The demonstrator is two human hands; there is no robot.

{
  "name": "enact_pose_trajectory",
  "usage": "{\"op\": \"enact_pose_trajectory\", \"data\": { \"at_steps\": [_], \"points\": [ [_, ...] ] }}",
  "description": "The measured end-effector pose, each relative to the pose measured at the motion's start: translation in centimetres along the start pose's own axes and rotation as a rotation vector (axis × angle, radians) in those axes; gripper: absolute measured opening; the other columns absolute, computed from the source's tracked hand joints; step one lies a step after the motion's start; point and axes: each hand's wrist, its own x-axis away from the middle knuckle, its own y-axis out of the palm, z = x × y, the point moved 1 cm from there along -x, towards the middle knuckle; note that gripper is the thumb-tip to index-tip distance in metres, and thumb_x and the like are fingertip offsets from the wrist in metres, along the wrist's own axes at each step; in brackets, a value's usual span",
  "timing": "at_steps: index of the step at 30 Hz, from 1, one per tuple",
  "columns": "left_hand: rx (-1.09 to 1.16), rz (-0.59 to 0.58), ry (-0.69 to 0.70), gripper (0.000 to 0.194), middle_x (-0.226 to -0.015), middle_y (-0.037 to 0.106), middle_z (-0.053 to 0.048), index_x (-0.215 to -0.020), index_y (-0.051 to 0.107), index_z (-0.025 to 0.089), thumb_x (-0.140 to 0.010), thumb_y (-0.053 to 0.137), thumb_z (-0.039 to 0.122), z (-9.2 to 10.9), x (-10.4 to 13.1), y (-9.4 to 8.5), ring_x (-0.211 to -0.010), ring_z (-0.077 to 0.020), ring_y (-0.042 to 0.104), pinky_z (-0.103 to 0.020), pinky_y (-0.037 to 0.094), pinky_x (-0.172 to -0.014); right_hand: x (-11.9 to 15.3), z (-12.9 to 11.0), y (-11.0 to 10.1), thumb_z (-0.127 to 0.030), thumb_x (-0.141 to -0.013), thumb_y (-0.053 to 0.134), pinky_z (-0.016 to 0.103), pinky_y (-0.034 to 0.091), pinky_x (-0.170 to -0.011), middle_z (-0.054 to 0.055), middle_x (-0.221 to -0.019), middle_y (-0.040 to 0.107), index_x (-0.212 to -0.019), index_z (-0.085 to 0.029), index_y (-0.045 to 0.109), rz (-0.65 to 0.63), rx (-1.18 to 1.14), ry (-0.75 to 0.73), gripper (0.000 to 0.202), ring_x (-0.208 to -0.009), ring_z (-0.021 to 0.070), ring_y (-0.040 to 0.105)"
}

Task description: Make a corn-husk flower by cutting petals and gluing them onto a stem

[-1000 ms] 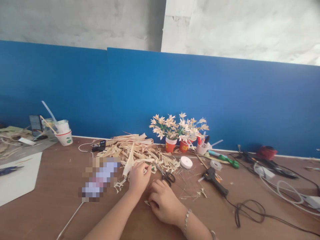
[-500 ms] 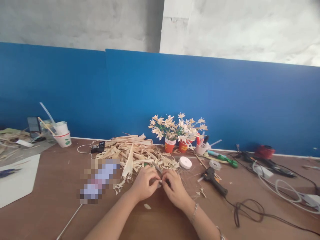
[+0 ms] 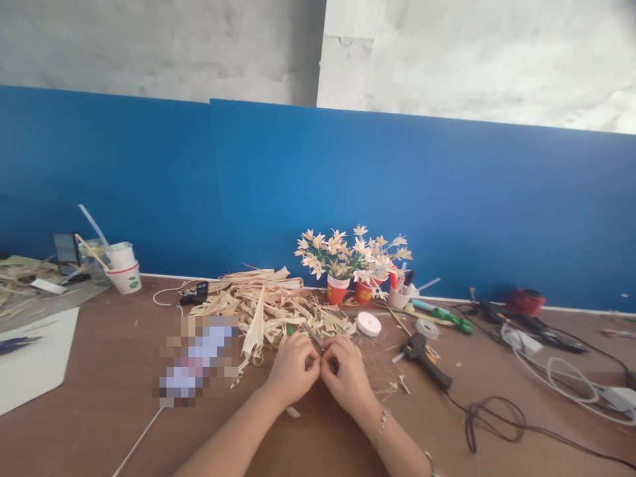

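My left hand (image 3: 294,370) and my right hand (image 3: 346,372) meet fingertip to fingertip over the brown table. Both are closed in a pinch, and what lies between the fingertips is too small or hidden to name. Just beyond them spreads a heap of pale dried husk strips (image 3: 268,301). A thin grey metal tool (image 3: 313,336) shows behind the hands, partly hidden by them. One small pale scrap (image 3: 293,412) lies on the table beside my left wrist.
Behind stand red cups (image 3: 338,291) with pale flowers (image 3: 335,252). A white tape roll (image 3: 368,324) and black glue gun (image 3: 427,361) are at right, its cable trailing. At left are a blurred-out object (image 3: 199,361), a white cup (image 3: 124,277) and a white sheet (image 3: 37,371).
My left hand has moved slightly right and down, partly covering the pale scrap. My fingers have curled closer together, and the pale bit seen between them earlier is hidden.
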Motion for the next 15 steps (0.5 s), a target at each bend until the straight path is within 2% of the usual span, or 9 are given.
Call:
{"op": "enact_pose_trajectory", "data": {
  "at_steps": [4,9,15],
  "points": [
    [-0.04,0.03,-0.035,0.014,-0.069,0.057,-0.001,-0.059,0.051,0.02,-0.07,0.053,0.011,0.5,0.1,0.4,-0.08,-0.0195,0.051,-0.034,0.034,-0.075,0.1,-0.4,0.0,-0.01,-0.069,0.053,0.03,0.034,-0.073,0.003,-0.082,0.061,-0.06,-0.018,0.049,0.035,0.084,0.044,0.012,-0.082,0.0187,0.054],
    [-0.086,0.106,-0.117,0.015,-0.068,0.058,-0.001,-0.059,0.053,0.02,-0.072,0.052,0.013,-0.2,-0.1,0.0,-0.078,-0.02,0.052,-0.034,0.034,-0.074,0.0,0.3,-0.8,-0.01,-0.067,0.051,0.031,0.032,-0.07,0.004,-0.083,0.062,-0.059,-0.018,0.05,0.131,0.266,0.158,0.012,-0.082,0.0206,0.053],
    [-0.065,0.078,-0.096,0.016,-0.069,0.06,-0.001,-0.063,0.056,0.021,-0.077,0.05,0.017,-0.4,-0.2,-0.3,-0.078,-0.0199,0.053,-0.034,0.034,-0.074,-0.2,0.7,-0.5,-0.02,-0.076,0.053,0.031,0.038,-0.074,0.006,-0.088,0.061,-0.073,-0.02,0.059,0.048,0.05,0.064,0.006,-0.086,0.0207,0.055]
  ]
}}
